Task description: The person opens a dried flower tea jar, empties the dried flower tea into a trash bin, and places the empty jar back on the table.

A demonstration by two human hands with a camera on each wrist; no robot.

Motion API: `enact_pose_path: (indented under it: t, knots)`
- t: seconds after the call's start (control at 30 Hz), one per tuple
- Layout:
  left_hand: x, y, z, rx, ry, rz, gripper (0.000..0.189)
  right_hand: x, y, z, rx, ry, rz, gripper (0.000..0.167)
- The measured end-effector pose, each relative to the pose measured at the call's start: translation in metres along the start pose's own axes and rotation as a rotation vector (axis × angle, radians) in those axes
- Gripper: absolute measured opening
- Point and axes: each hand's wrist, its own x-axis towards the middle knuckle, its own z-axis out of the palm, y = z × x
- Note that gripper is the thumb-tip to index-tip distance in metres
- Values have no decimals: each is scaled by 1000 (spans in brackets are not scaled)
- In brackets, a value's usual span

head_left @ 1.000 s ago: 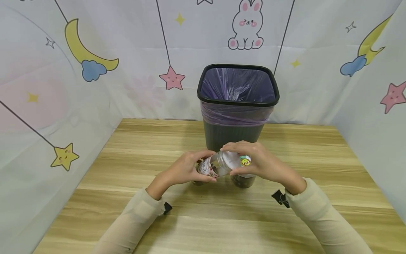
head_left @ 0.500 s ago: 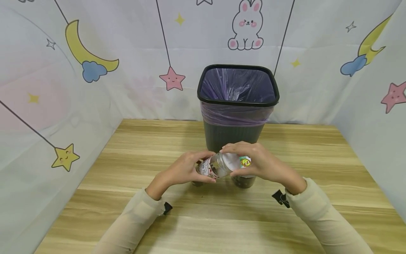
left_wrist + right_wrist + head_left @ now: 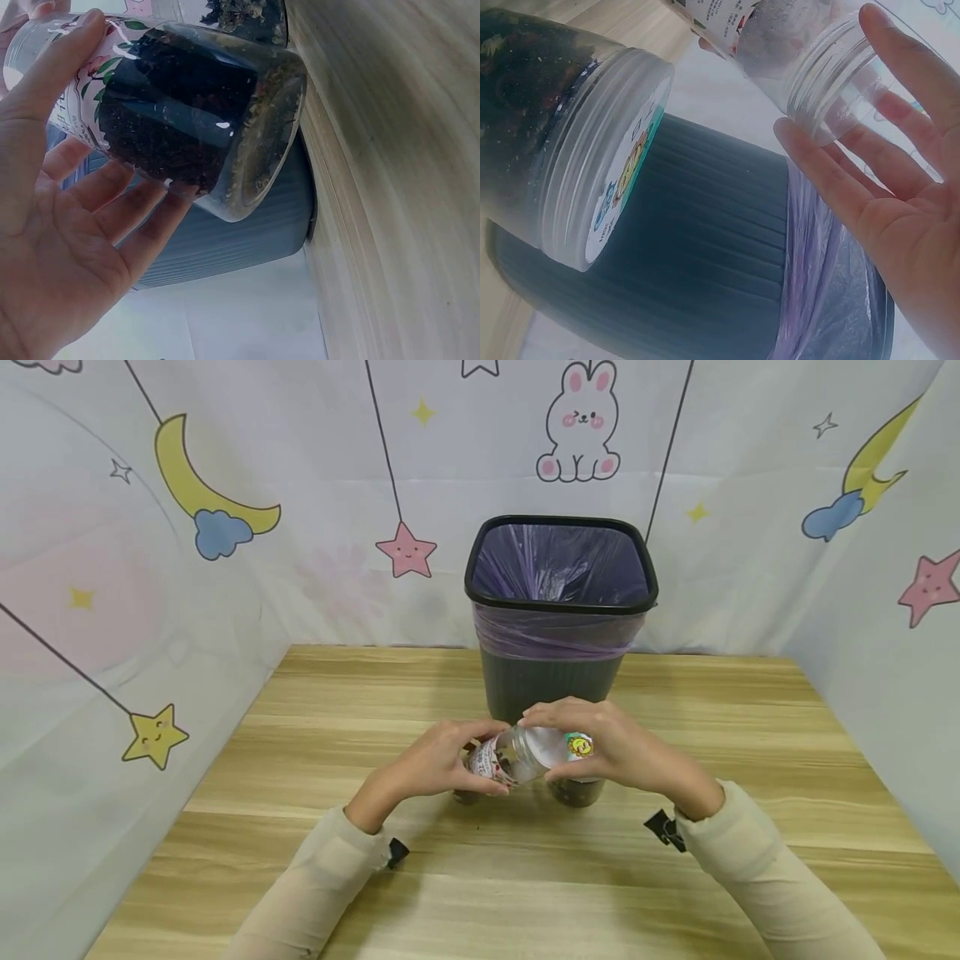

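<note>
My left hand [image 3: 442,756] grips the body of a clear jar [image 3: 180,105], thumb on one side and fingers on the other. This jar has a flowered label and dark dried bits inside. It is tilted, its base down toward the left. My right hand [image 3: 600,739] holds its clear threaded end [image 3: 832,79] between thumb and fingers; I cannot tell whether a lid is on it. Just beyond, a second jar [image 3: 576,792] of dark bits stands upright on the table, its translucent lid [image 3: 607,165] bearing a cartoon sticker.
A dark bin [image 3: 551,681] with a purple liner [image 3: 558,631] stands behind the jars, near the back curtain [image 3: 330,510]. Patterned cloth hangs on both sides of the wooden table [image 3: 525,893]. Black clips [image 3: 663,828] are on the sleeves.
The held jar's label has turned slightly between my hands. Both hands stay almost in place around it, and the head view has shifted a little.
</note>
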Motion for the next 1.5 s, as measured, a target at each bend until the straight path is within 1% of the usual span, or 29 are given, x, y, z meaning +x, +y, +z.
enact_pose_path:
  t: [0.23,0.37,0.53,0.7,0.9,1.0,1.1,1.17,1.37,1.5]
  knots:
    - [-2,1,-1,-26,-32,-22,70,0,1,1,17,-18,10,65]
    - [-3,-2,-1,-54,-51,-36,71,0,2,2,19,-21,7,66]
    - [-3,-5,0,-100,-81,-64,71,1,2,3,24,-34,12,65]
    - [-2,-6,-1,-119,-106,-92,71,1,4,3,38,-45,11,64]
    - [0,-6,-3,-173,-118,-104,70,1,8,3,59,-28,3,65]
    - [0,-7,-1,-185,-119,-107,69,1,10,4,68,-14,16,63]
    - [-1,-7,2,-154,-111,-91,68,0,8,4,72,-8,58,60]
    - [0,-5,3,-113,-94,-78,70,-1,6,2,80,-5,93,59]
    - [3,1,7,31,-12,-33,81,-4,1,-1,115,26,180,60]
    - [6,2,10,112,32,-14,81,-4,0,-2,109,20,220,65]
